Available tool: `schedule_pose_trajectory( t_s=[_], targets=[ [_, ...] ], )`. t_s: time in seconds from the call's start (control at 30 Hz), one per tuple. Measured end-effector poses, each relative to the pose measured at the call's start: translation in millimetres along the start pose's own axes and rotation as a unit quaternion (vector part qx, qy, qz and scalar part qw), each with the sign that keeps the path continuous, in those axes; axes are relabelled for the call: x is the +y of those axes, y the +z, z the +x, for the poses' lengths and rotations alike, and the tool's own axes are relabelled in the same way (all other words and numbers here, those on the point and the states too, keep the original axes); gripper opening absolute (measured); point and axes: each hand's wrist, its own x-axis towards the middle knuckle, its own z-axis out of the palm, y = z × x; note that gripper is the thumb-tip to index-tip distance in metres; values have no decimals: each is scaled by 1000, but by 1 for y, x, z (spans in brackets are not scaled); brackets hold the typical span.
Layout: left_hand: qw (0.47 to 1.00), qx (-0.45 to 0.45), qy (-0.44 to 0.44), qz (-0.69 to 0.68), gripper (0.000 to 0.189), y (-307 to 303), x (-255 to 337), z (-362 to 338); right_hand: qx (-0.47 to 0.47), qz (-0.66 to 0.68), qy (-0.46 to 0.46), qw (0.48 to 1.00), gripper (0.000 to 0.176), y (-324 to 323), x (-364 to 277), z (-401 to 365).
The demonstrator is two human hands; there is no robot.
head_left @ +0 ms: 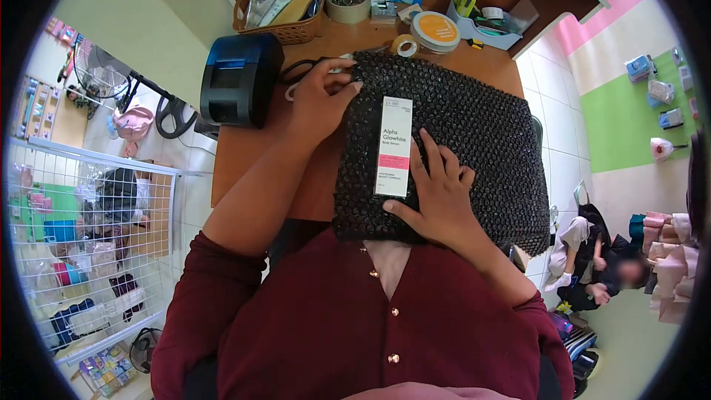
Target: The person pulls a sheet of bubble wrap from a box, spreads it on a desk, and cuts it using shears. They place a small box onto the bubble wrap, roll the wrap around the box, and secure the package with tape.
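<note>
A sheet of black bubble wrap (pixel 489 141) lies over the wooden desk and hangs past its front edge. On it rests a white box with a pink band (pixel 395 147), labelled Alpha Glowhite. My left hand (pixel 324 96) is at the wrap's upper left corner, thumb and fingers apart, with the fingertips touching its edge. Spread flat on the wrap just right of the box is my right hand (pixel 438 189), its thumb near the box's lower end. Black-handled scissors (pixel 298 70) lie behind my left hand, partly hidden.
A black and blue printer (pixel 241 78) stands at the desk's left. Along the back are a wicker basket (pixel 285 32), tape rolls (pixel 348 4), a round orange-lidded tub (pixel 435 31) and a pale tray (pixel 485 33). Another person (pixel 618 270) sits at the far right.
</note>
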Motion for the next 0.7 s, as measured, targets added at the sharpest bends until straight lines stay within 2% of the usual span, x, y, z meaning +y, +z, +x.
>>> schedule_pose_trajectory(
  t_s=[0.1,0.23,0.4,0.53,0.7],
  targets=[
    [999,8,-40,15,44,0,1,0,-25,42,1,999,96,-4,4,0],
    [999,-8,-36,-6,42,-2,-6,3,-47,99,-3,994,92,-5,12,1],
    [1000,-7,-4,1,42,0,-3,-1,-19,65,15,998,88,0,1,2],
    [999,-14,-25,18,40,1,0,-3,0,58,28,998,84,-2,-3,4],
    [999,-21,9,-30,42,2,-7,0,9,56,31,998,83,-2,-4,3]
  ],
)
